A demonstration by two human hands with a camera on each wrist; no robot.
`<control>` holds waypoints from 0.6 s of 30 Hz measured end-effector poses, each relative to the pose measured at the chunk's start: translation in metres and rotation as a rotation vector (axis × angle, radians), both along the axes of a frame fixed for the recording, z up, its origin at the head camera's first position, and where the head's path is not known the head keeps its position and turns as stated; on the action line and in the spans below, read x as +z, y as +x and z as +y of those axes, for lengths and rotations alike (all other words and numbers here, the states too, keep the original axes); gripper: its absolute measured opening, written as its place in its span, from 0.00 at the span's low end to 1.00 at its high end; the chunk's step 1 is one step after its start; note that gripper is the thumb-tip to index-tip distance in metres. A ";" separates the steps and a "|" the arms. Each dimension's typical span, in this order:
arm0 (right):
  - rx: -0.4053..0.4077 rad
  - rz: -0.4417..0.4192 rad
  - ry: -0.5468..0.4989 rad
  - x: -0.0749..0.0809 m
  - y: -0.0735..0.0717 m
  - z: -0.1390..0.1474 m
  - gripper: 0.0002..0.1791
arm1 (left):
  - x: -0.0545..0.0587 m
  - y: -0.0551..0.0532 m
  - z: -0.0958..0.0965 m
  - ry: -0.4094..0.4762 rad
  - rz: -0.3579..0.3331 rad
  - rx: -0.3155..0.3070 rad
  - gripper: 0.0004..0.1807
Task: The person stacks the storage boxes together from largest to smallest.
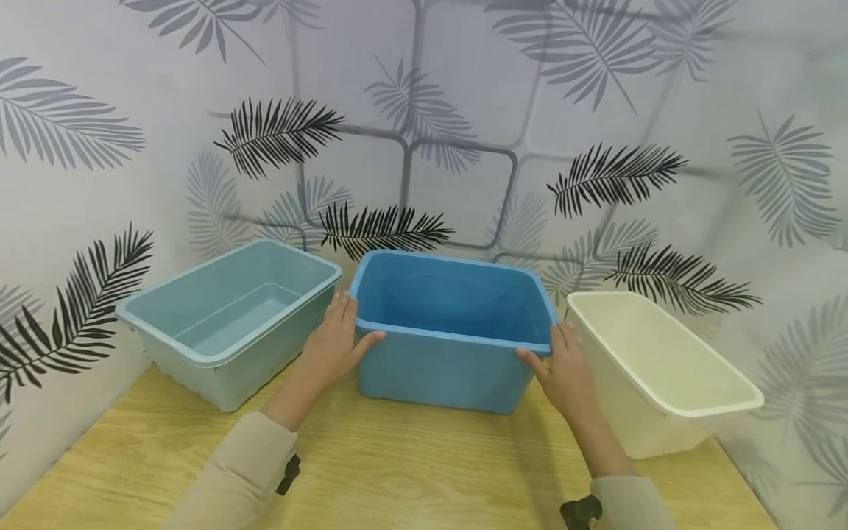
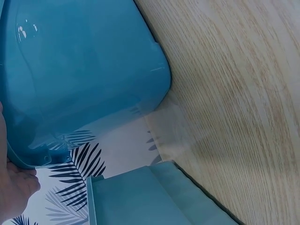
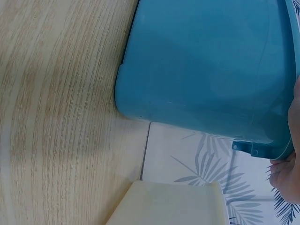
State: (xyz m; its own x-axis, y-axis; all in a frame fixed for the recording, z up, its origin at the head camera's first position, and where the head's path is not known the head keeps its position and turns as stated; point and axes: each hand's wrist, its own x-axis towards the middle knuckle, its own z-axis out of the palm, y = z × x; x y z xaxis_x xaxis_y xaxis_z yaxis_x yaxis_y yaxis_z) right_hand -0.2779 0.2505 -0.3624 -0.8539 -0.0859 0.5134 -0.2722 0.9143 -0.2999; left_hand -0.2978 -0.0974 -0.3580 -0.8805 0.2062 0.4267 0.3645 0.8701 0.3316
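A deep blue plastic bin point(image 1: 437, 372) stands on the wooden table between two other bins, its inside bare. At its left end my left hand point(image 1: 334, 342) grips the rim, thumb along the front and fingers at the side. My right hand point(image 1: 566, 368) holds the opposite end of the rim in the same way. In the left wrist view the blue bin's wall point(image 2: 89, 65) fills the upper left, with part of the left hand point(image 2: 16, 187) under the rim. The right wrist view shows the bin's wall point(image 3: 201, 70) and right fingers point(image 3: 283, 178) curled beneath its rim.
A pale teal bin point(image 1: 232, 368) sits to the left, angled inward. To the right is a cream bin point(image 1: 652, 419), also angled. Behind them rises a wall point(image 1: 464, 66) with a leaf pattern. The wooden tabletop point(image 1: 411, 471) stretches in front of the bins.
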 end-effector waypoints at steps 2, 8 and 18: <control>0.000 0.006 0.001 -0.001 0.000 0.000 0.44 | -0.001 0.001 0.000 -0.001 -0.003 -0.001 0.44; -0.005 0.005 0.006 -0.002 0.002 0.001 0.44 | -0.001 0.004 0.000 -0.011 -0.003 0.006 0.45; -0.018 -0.006 0.019 0.001 0.009 -0.001 0.44 | -0.002 0.011 -0.001 -0.002 0.056 -0.001 0.44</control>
State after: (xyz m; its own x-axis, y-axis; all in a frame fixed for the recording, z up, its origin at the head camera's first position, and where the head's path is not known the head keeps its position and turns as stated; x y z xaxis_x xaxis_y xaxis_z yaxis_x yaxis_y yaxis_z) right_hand -0.2686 0.2492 -0.3619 -0.8584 -0.0803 0.5067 -0.2542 0.9245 -0.2840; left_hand -0.2869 -0.0981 -0.3597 -0.8554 0.2078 0.4745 0.3830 0.8705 0.3090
